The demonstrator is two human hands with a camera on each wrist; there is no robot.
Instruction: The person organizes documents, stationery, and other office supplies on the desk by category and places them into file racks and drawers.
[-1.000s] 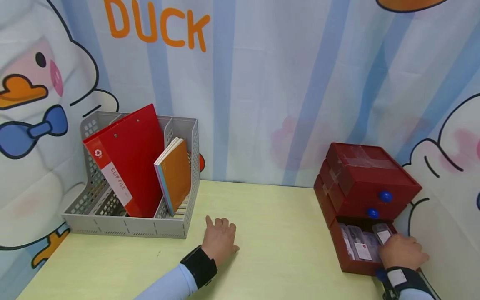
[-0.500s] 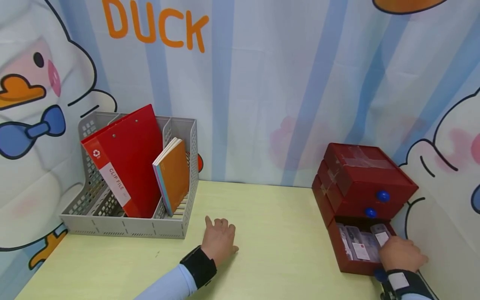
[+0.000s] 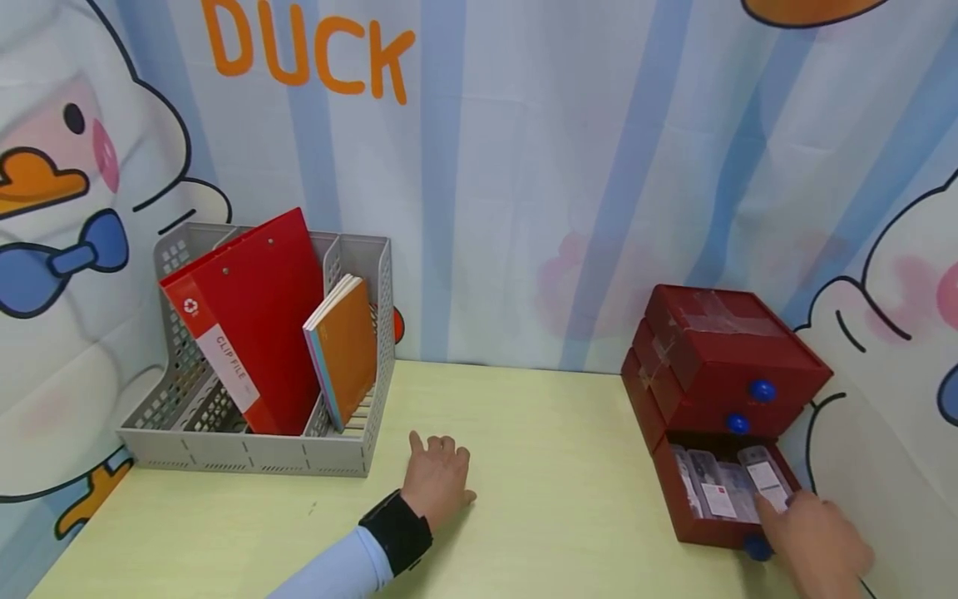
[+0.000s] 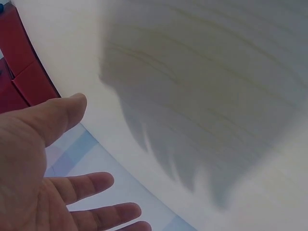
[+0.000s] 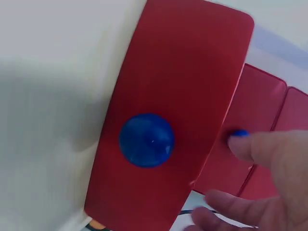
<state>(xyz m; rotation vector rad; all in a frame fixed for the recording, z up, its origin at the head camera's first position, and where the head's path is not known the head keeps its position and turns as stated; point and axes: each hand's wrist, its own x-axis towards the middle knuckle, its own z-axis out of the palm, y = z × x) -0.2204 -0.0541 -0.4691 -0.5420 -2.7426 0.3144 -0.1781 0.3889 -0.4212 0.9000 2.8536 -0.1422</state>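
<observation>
A red chest of drawers (image 3: 737, 333) stands at the right of the table, its lowest drawer (image 3: 722, 534) pulled out. Several clear plastic cases with white labels lie inside, among them a labelled case (image 3: 764, 476) along the drawer's right side. My right hand (image 3: 819, 545) is at the drawer's front right corner, holding nothing. In the right wrist view, its thumb and fingers are apart, beside the drawer front with its round blue knob (image 5: 147, 140). My left hand (image 3: 437, 480) is over the middle of the table, fingers spread, grasping nothing; its shadow falls on the tabletop (image 4: 202, 96).
At the left, a grey perforated organizer (image 3: 247, 453) holds a red clip file (image 3: 262, 333) leaning sideways and several notebooks (image 3: 348, 349) with an orange cover in front. A duck-print curtain (image 3: 501, 191) hangs behind the table.
My right hand has let go of the right-hand case and drawn back toward the front right, so more of its label shows. The left hand has stayed put. The view has shifted slightly.
</observation>
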